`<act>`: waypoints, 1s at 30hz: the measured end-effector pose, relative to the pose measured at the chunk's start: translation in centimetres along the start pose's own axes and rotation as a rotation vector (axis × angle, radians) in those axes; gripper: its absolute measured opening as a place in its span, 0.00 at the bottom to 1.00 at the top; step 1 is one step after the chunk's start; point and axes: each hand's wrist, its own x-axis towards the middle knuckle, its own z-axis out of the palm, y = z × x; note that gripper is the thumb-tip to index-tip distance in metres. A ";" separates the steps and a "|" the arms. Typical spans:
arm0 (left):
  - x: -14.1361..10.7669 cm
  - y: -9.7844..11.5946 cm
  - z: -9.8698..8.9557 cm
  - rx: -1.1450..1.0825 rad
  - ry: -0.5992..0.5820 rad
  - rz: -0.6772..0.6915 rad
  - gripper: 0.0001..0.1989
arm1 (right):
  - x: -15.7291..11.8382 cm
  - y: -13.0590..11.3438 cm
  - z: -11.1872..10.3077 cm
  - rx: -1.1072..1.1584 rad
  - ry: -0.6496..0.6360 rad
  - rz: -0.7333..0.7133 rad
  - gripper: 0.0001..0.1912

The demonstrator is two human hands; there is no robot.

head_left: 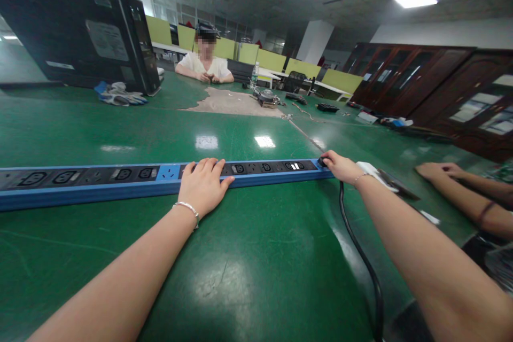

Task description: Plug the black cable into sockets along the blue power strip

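Press power strip (276, 177) steady with spread left hand (205, 187); right hand (340, 166), pinching black plug (321, 162), should stay square.

Your left hand (204, 184) covers some of the holes in the long blue strip (256, 172), so you can't see them. The strip's left end is cut off by the edge. Your right hand (340, 166) hides part of the black thing you hold at the strip's other end. The black cord (363, 254) runs out of sight at the bottom. Both of your arms are cut off too. The face of the person (206, 64) across the tabletop (120, 256) is blurred. The writing on the big black box's (72, 32) label is too small to read.
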 end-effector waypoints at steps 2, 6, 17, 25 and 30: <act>0.0 0.0 -0.1 -0.004 -0.002 -0.002 0.26 | 0.4 0.0 0.2 -0.009 -0.029 -0.007 0.17; -0.1 0.1 -0.1 -0.011 -0.005 0.002 0.26 | 0.8 0.0 0.5 -0.046 -0.041 0.006 0.16; 0.0 0.1 -0.2 0.000 -0.043 -0.001 0.27 | 0.1 -1.5 0.1 -0.126 -0.070 0.046 0.18; 0.0 0.1 -0.3 -0.015 -0.048 0.005 0.27 | -0.8 -1.4 1.2 -0.095 -0.013 0.115 0.21; 0.0 0.1 -0.3 -0.016 -0.049 -0.004 0.26 | -0.1 -1.1 1.0 -0.064 -0.017 0.088 0.19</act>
